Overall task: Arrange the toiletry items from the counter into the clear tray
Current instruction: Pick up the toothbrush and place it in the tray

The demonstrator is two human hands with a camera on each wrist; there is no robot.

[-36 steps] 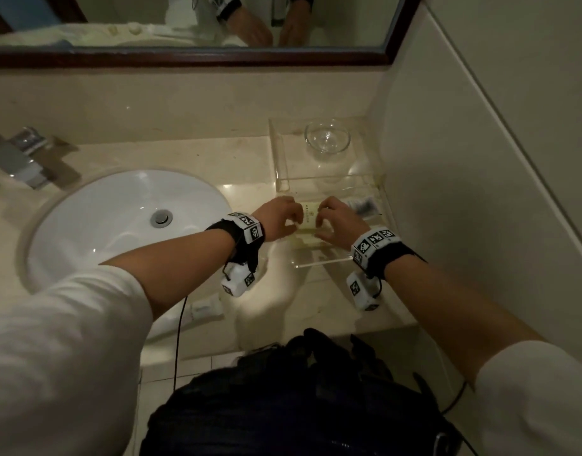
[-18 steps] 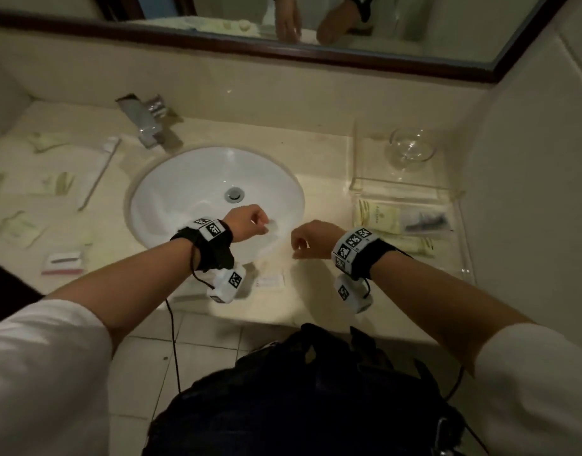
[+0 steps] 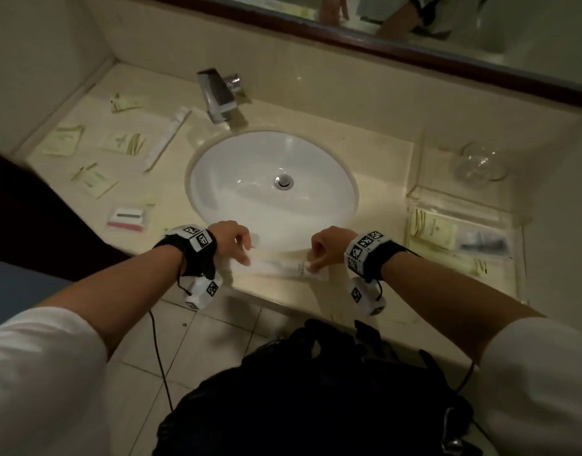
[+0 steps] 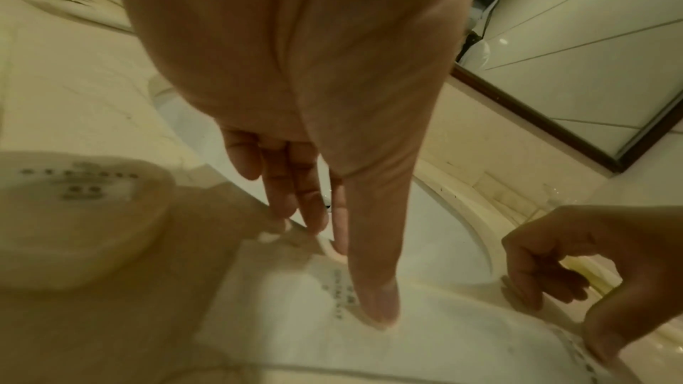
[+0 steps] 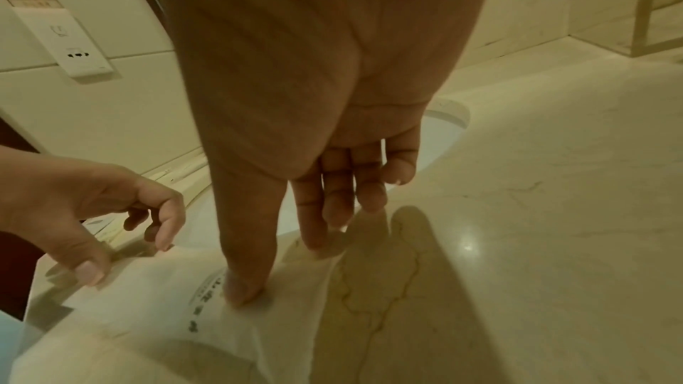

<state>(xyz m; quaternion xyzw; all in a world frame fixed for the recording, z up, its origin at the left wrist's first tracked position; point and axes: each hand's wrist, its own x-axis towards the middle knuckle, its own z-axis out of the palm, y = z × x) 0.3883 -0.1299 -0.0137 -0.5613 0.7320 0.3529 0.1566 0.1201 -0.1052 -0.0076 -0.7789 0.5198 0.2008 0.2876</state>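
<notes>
1. Clear tray [image 3: 414, 205]: a see-through box at the counter's [image 3: 381, 159] right end, already holding a few packets and well apart from both hands.
2. White sachet [image 3: 276, 266]: a long, flat packet lying on the counter's front edge, just before the sink [image 3: 250, 179]. It looks light, thin and limp, so it would likely sag if lifted by one end (supporting both ends seems wiser).
3. Left hand [image 3: 232, 238]: thumb and fingertips touch the sachet's left end, not yet closed round it.
4. Right hand [image 3: 327, 246]: thumb presses the printed right end, fingers curled over its edge in a light pinch.
</notes>
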